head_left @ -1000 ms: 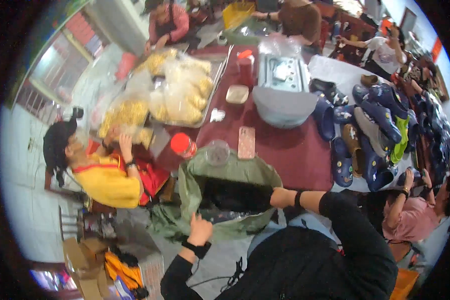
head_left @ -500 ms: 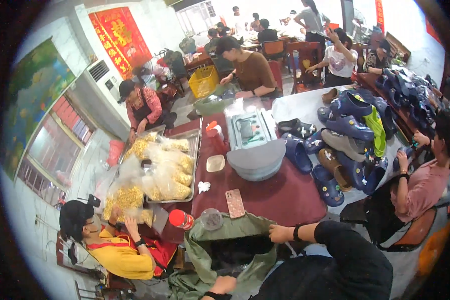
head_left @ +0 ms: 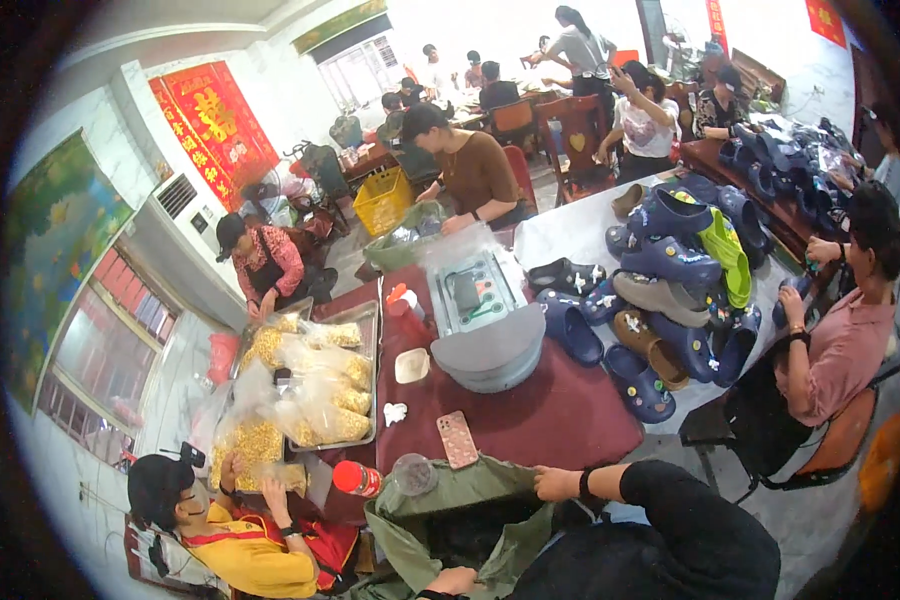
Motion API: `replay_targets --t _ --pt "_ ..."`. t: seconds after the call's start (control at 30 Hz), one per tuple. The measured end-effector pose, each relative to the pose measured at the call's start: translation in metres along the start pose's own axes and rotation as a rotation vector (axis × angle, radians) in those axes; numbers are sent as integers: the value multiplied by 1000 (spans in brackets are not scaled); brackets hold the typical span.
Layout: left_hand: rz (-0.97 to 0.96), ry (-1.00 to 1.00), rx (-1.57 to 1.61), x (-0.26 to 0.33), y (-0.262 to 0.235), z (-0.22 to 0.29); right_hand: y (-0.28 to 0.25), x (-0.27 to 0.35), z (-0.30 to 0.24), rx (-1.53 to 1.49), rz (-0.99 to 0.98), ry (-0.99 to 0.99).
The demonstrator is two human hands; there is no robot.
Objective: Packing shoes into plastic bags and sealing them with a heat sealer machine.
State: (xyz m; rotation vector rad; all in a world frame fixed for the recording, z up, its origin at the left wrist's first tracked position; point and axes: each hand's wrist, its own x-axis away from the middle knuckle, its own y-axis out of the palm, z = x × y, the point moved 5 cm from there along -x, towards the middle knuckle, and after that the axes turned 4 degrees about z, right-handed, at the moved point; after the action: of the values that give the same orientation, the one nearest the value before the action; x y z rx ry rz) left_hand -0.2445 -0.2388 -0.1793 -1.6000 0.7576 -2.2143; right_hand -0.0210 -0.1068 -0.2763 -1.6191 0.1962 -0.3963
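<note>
An olive-green cloth sack [head_left: 400,525] hangs at the table's near edge, its mouth spread and its inside dark. My right hand [head_left: 556,483] is closed on the right side of the sack's rim. At the bottom of the picture my left hand [head_left: 454,581] is closed on the near rim, its fingers partly hidden. Against the far rim stands a clear round tub [head_left: 413,474] with small dark contents. Beside it, a pink patterned phone [head_left: 457,440] lies on the dark red tablecloth [head_left: 560,425]. A red-lidded jar [head_left: 357,478] lies tilted left of the tub.
Ahead is a grey machine [head_left: 490,350]. Navy and brown clogs [head_left: 660,270] are heaped at the right. Metal trays [head_left: 372,400] with bags of small yellow pieces [head_left: 330,385] stand at the left. Co-workers sit close on both sides, one in a yellow shirt [head_left: 255,555].
The whole view has tilted and shifted a little. Both my hands keep hold of the sack's rim, and the sack's mouth has changed shape slightly. The co-worker in yellow has moved a hand.
</note>
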Motion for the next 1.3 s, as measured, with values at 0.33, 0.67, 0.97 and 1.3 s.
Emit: replay_targets --t 0.33,0.67,0.97,1.3 --pt "110 36 125 -36 7 -3 -17 5 7 -27 100 -99" --pt "-3 -284 591 -59 47 1 -17 27 26 -207 376 -449" --pt "68 -967 1034 -27 29 49 -62 75 89 -376 233 -415" --pt "298 -646 721 -2 -43 92 -29 93 106 -476 222 -450"
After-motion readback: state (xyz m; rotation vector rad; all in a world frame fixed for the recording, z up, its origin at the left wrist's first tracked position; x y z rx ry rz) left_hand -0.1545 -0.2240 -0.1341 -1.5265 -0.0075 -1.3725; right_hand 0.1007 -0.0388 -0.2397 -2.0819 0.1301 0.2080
